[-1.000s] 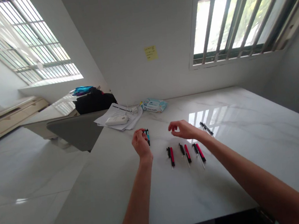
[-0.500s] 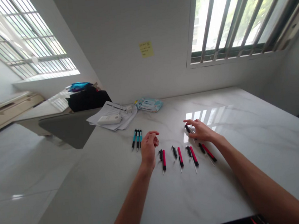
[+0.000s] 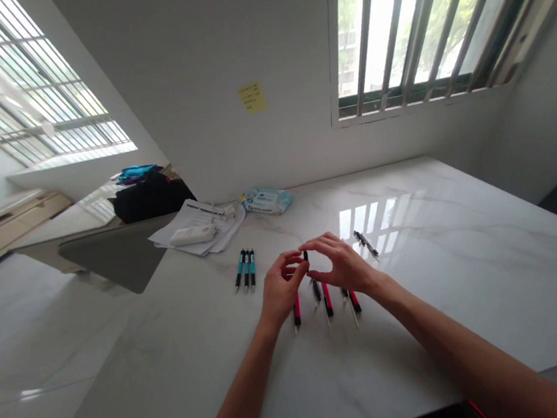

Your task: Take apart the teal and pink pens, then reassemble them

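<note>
We pinch small black piece (image 3: 306,257) in left hand (image 3: 278,291), grip closed, over tabletop (image 3: 469,248). Right hand (image 3: 342,263) curves around it; whether gripping, we cannot tell. Slim fingertip hold could slip, dropping piece among 3 red barrels (image 3: 327,295).
</note>
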`<action>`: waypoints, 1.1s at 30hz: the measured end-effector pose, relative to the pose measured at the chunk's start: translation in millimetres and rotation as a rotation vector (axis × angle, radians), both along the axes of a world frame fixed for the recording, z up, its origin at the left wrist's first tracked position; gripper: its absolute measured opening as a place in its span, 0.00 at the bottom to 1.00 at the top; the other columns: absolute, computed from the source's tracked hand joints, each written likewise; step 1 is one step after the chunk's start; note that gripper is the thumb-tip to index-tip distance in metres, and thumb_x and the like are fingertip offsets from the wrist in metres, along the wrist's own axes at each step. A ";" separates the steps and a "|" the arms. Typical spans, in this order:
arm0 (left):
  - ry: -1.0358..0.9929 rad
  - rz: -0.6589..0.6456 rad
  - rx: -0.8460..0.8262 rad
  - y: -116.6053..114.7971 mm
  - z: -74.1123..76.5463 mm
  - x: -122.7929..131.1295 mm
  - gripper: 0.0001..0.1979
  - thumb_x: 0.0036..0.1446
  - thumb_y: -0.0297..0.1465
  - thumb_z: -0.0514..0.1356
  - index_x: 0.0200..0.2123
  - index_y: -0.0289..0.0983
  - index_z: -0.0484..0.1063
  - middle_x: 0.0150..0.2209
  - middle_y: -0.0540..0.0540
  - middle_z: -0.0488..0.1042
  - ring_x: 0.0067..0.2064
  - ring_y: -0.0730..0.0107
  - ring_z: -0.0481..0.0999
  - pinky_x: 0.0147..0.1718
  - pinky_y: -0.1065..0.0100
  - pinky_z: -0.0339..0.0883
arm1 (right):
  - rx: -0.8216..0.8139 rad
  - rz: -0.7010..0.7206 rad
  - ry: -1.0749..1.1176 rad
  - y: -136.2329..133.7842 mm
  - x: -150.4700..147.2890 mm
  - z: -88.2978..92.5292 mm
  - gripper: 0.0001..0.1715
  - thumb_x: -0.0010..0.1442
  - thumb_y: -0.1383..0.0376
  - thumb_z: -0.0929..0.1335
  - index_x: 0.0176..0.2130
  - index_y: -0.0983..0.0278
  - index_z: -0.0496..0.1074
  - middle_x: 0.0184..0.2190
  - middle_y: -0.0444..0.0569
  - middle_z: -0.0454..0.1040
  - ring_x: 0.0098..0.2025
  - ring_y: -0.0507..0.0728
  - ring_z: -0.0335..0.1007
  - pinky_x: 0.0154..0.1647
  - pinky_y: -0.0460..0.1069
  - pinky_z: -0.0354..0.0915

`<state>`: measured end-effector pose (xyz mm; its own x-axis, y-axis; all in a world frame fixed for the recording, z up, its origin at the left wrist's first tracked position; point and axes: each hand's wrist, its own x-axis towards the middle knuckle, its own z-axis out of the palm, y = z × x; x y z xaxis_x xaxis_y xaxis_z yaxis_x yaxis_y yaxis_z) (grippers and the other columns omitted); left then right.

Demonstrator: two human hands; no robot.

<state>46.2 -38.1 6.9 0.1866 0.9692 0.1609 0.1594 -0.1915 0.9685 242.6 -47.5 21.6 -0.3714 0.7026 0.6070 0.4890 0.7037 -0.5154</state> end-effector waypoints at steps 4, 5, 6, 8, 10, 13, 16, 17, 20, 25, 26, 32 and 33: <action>-0.025 -0.025 0.011 0.8 -4.0 1.0 0.18 0.55 0.42 0.69 0.44 0.37 0.78 0.34 0.45 0.80 0.32 0.66 0.79 0.32 0.69 0.71 | -0.014 0.074 -0.030 -3.3 -8.3 0.5 0.34 0.63 0.65 0.73 0.65 0.51 0.66 0.57 0.49 0.76 0.57 0.62 0.70 0.60 0.58 0.67; -0.027 -0.011 0.008 1.0 -4.1 1.2 0.18 0.56 0.42 0.68 0.46 0.37 0.77 0.34 0.46 0.80 0.31 0.67 0.78 0.32 0.68 0.71 | -0.022 0.062 -0.039 0.2 -3.6 -1.8 0.35 0.63 0.64 0.74 0.66 0.51 0.66 0.58 0.50 0.75 0.58 0.62 0.70 0.60 0.59 0.67; -0.022 0.006 0.004 1.0 -3.8 1.2 0.19 0.57 0.42 0.67 0.47 0.38 0.77 0.34 0.46 0.80 0.31 0.67 0.78 0.33 0.68 0.72 | -0.032 0.028 -0.043 5.3 3.4 -4.9 0.34 0.63 0.64 0.73 0.65 0.51 0.66 0.59 0.50 0.75 0.58 0.62 0.69 0.60 0.59 0.67; 0.005 0.043 0.003 0.8 -2.7 1.0 0.19 0.57 0.41 0.67 0.48 0.39 0.74 0.33 0.47 0.81 0.30 0.68 0.78 0.34 0.68 0.72 | -0.057 -0.099 -0.023 19.3 21.8 -13.2 0.25 0.66 0.65 0.71 0.61 0.54 0.71 0.56 0.51 0.77 0.56 0.62 0.71 0.58 0.59 0.68; 0.039 0.077 0.028 -0.1 -0.9 0.3 0.16 0.56 0.39 0.68 0.46 0.40 0.73 0.32 0.49 0.80 0.30 0.69 0.78 0.33 0.69 0.70 | -0.112 -0.263 0.037 35.8 41.4 -23.5 0.17 0.67 0.67 0.68 0.54 0.57 0.76 0.48 0.51 0.80 0.46 0.59 0.76 0.51 0.56 0.71; 0.117 0.084 0.126 -2.7 2.7 -0.9 0.10 0.56 0.38 0.68 0.38 0.41 0.74 0.32 0.50 0.79 0.30 0.70 0.76 0.33 0.71 0.67 | -0.197 -0.384 0.097 57.2 61.2 -40.6 0.13 0.65 0.66 0.70 0.50 0.60 0.78 0.43 0.50 0.82 0.38 0.57 0.77 0.45 0.54 0.73; 0.183 0.058 0.200 -5.5 5.9 -1.0 0.07 0.58 0.37 0.67 0.36 0.41 0.77 0.32 0.50 0.79 0.32 0.69 0.75 0.36 0.70 0.66 | -0.214 -0.436 0.036 68.5 63.5 -55.8 0.15 0.63 0.66 0.71 0.50 0.60 0.78 0.43 0.50 0.82 0.40 0.58 0.78 0.46 0.54 0.72; 0.194 0.056 0.212 -6.3 6.7 -0.7 0.06 0.58 0.37 0.67 0.36 0.41 0.77 0.32 0.49 0.80 0.33 0.69 0.75 0.37 0.70 0.66 | -0.215 -0.430 0.001 70.2 61.7 -59.4 0.15 0.63 0.67 0.70 0.50 0.60 0.79 0.44 0.51 0.82 0.41 0.59 0.78 0.48 0.55 0.72; 0.234 0.056 0.245 -7.9 8.3 0.9 0.05 0.58 0.36 0.67 0.37 0.42 0.79 0.33 0.49 0.81 0.34 0.68 0.74 0.38 0.69 0.65 | -0.243 -0.390 -0.075 72.0 56.4 -63.0 0.15 0.64 0.71 0.68 0.46 0.60 0.81 0.43 0.51 0.83 0.43 0.60 0.79 0.50 0.55 0.71; 0.244 0.046 0.282 -8.7 10.2 2.2 0.05 0.58 0.35 0.67 0.37 0.42 0.80 0.34 0.48 0.81 0.34 0.66 0.75 0.37 0.68 0.65 | -0.249 -0.359 0.062 60.2 51.0 -45.0 0.12 0.63 0.70 0.69 0.41 0.58 0.82 0.39 0.47 0.84 0.42 0.58 0.80 0.49 0.53 0.73; 0.249 0.050 0.290 -8.9 10.7 2.1 0.05 0.59 0.35 0.67 0.37 0.42 0.80 0.34 0.48 0.81 0.35 0.66 0.75 0.37 0.68 0.65 | -0.247 -0.334 0.157 54.4 47.4 -39.9 0.09 0.63 0.67 0.70 0.41 0.58 0.82 0.39 0.47 0.84 0.41 0.58 0.80 0.49 0.53 0.73; 0.222 0.090 0.314 -12.8 16.5 3.0 0.05 0.58 0.35 0.67 0.37 0.41 0.80 0.34 0.48 0.81 0.35 0.66 0.76 0.37 0.68 0.65 | -0.549 0.024 0.694 20.0 6.0 -24.1 0.17 0.53 0.54 0.78 0.41 0.61 0.81 0.34 0.48 0.83 0.36 0.57 0.80 0.41 0.52 0.76; 0.213 0.093 0.313 -13.4 17.4 3.3 0.04 0.58 0.34 0.68 0.37 0.41 0.80 0.34 0.48 0.81 0.34 0.66 0.75 0.37 0.68 0.65 | -0.591 0.061 0.739 17.6 0.4 -23.9 0.18 0.52 0.54 0.79 0.40 0.62 0.81 0.34 0.48 0.83 0.35 0.57 0.80 0.39 0.52 0.76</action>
<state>49.5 -51.5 24.4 0.1615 0.8936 0.4188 0.3815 -0.4479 0.8086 243.0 -29.9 -2.4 -0.0813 0.9634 0.2555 -0.1329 0.2435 -0.9607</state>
